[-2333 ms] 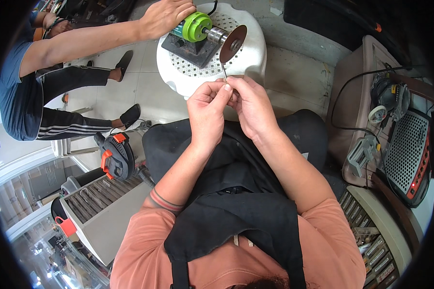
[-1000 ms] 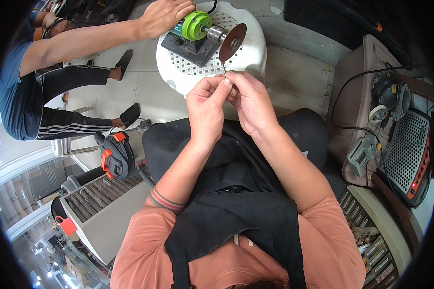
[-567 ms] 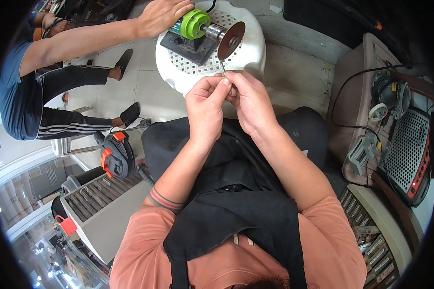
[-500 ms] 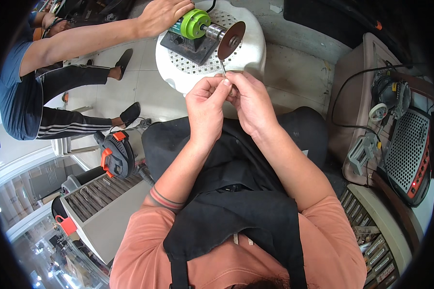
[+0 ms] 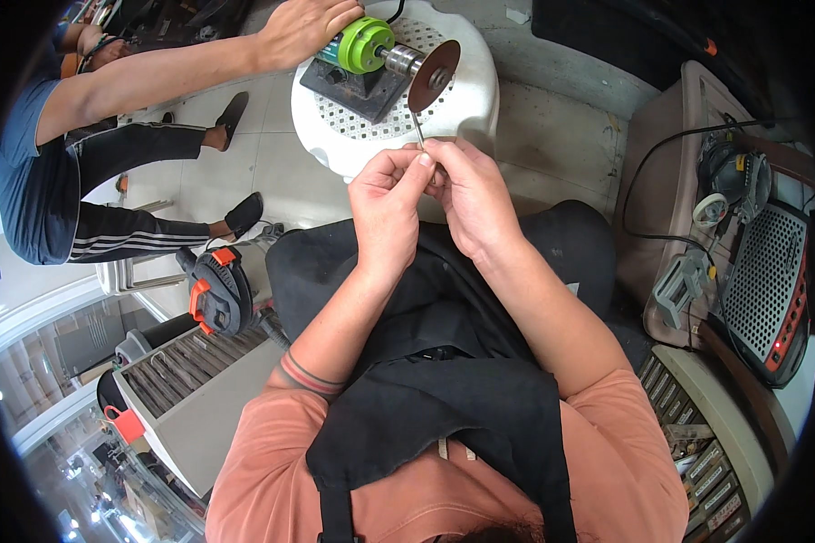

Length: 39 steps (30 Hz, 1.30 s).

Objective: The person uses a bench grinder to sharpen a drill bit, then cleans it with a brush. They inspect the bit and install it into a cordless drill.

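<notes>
At the frame's upper centre, the left hand and right hand are pinching a metal rod in a narrow grip, apparently steadying its tip by the disc, while a co-worker's hand is seemingly bracing the green motor.

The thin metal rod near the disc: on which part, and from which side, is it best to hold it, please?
Probably best to pinch the thin metal rod at its near end, coming from the wearer's side, where the left hand and right hand meet. It is narrow, and its far end points to the lower rim of the brown disc, so that end should stay free.
</notes>
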Tool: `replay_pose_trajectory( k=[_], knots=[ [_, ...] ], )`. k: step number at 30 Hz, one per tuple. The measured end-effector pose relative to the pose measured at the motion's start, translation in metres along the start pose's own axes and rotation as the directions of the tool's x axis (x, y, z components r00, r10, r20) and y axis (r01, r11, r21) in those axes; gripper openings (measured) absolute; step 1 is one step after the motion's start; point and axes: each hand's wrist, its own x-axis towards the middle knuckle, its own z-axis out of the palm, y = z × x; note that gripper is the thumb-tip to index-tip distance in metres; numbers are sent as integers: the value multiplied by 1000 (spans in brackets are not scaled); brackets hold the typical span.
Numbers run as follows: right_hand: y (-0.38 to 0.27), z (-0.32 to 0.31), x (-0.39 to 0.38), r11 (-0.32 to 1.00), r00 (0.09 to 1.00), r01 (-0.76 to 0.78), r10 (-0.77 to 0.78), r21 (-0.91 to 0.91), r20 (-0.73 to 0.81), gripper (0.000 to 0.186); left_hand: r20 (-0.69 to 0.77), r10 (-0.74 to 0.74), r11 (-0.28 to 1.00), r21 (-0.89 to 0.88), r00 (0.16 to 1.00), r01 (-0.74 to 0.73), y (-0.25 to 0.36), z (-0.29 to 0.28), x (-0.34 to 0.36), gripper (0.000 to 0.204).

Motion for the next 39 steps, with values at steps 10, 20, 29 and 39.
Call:
replay_pose_trajectory(
  k=[10,20,29,39],
  knots=[
    [4,-9,3,998,998,-31,33,-46,49,22,-1,3,1000,3,1000,-3,1,0,-1,12],
    [0,2,-1,1000,1000,-2,2,-16,-12,22,-2,2,1000,15,1000,-2,0,-2,0,11],
    [3,-7,3,999,998,-33,35,-39,50,21,5,4,1000,-8,1000,-4,-1,-2,0,10],
    [0,1,3,1000,1000,2,-2,-7,4,23,2,-10,1000,15,1000,10,1,-1,2,11]
  ],
)
